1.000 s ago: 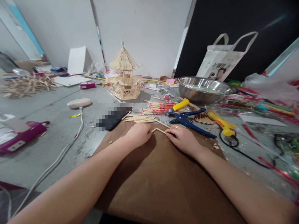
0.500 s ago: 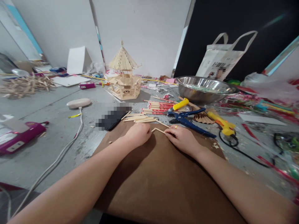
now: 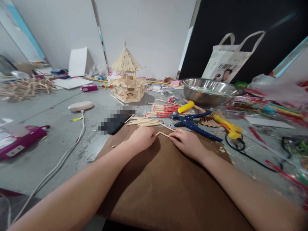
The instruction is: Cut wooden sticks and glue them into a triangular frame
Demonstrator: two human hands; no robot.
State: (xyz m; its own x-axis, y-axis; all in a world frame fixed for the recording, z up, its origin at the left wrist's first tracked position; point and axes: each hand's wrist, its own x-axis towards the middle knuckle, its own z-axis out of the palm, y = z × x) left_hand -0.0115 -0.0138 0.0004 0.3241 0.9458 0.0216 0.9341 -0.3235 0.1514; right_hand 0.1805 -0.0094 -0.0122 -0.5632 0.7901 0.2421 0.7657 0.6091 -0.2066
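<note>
Two short pale wooden sticks (image 3: pixel 165 134) meet end to end at an angle above the brown sheet (image 3: pixel 154 183). My left hand (image 3: pixel 143 138) is closed on the left stick, most of which its fingers hide. The other stick's far end is pinched by my right hand (image 3: pixel 184 141), which wears a ring. Just beyond, a loose stick (image 3: pixel 167 127) slants toward the right fingers. Behind my left hand lies a small pile of cut sticks (image 3: pixel 144 122), and past it are red-marked sticks (image 3: pixel 161 111).
Blue-handled cutters (image 3: pixel 192 123), a yellow-handled knife (image 3: pixel 186 107) and a yellow glue gun (image 3: pixel 228 127) lie to the right. A dark phone (image 3: pixel 117 121) is at left. Behind stand a stick-built pavilion model (image 3: pixel 127 77) and a steel bowl (image 3: pixel 211 96). A white cable (image 3: pixel 64 152) crosses the left side.
</note>
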